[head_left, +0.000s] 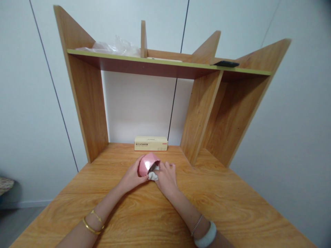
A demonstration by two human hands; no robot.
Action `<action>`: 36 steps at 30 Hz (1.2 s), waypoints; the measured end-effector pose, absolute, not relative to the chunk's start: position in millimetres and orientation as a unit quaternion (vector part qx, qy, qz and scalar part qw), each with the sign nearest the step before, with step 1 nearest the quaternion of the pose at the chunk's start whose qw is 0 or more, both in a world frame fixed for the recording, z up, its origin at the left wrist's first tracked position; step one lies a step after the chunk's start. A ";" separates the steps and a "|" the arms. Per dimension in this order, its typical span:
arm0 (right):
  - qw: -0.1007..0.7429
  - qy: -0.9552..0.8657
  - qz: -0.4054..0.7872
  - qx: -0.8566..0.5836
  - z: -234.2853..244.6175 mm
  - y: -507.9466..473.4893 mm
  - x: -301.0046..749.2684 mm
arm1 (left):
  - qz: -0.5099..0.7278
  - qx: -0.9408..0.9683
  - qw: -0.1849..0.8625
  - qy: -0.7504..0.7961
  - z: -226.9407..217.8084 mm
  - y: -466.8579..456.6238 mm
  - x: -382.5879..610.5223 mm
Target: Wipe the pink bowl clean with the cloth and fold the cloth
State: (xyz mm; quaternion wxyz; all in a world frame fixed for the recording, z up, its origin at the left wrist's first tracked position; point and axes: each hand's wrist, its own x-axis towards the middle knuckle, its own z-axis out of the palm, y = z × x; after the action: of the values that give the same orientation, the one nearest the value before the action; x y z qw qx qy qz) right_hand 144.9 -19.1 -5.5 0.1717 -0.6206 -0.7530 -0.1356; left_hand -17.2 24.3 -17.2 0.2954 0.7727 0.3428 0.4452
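Note:
A shiny pink rounded object (148,163), hollow with a dark opening facing right, is tilted above the desk in front of me. My left hand (134,175) is wrapped round its left side, thumb below and fingers behind. At the opening, my right hand (166,177) presses a crumpled white cloth or tissue (153,176) against the rim and into the hollow. Some of the right fingertips are hidden inside the opening. What kind of thing the pink object is, I cannot tell.
Behind the hands a cream box (151,143) with printed characters stands on the wooden desk (129,220). A wooden shelf unit (89,103) rises at the back. On its upper board lie a clear plastic bag (113,48) and a dark flat object (226,63).

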 end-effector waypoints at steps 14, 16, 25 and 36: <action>0.165 -0.770 -0.112 -0.606 -7.8 -13.8 150.7 | 0.437 0.754 0.364 0.328 -17.0 24.9 -16.7; 0.173 -0.776 -0.086 -0.601 -9.2 -13.4 152.9 | 0.423 0.748 0.394 0.326 -14.3 24.8 -19.5; 0.176 -0.795 -0.077 -0.575 -12.6 -19.0 146.5 | 0.415 0.738 0.313 0.429 1.3 13.3 -14.4; 0.325 -0.647 -0.150 -0.673 -7.5 -15.2 159.0 | 0.532 0.616 0.381 0.439 -20.4 44.9 -20.1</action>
State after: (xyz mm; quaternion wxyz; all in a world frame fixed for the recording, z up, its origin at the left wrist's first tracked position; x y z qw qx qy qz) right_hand 159.0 -15.2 -7.5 0.3252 -0.6734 -0.6468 -0.1498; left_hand -20.1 44.9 -20.4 0.3815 0.6157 0.4390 0.5318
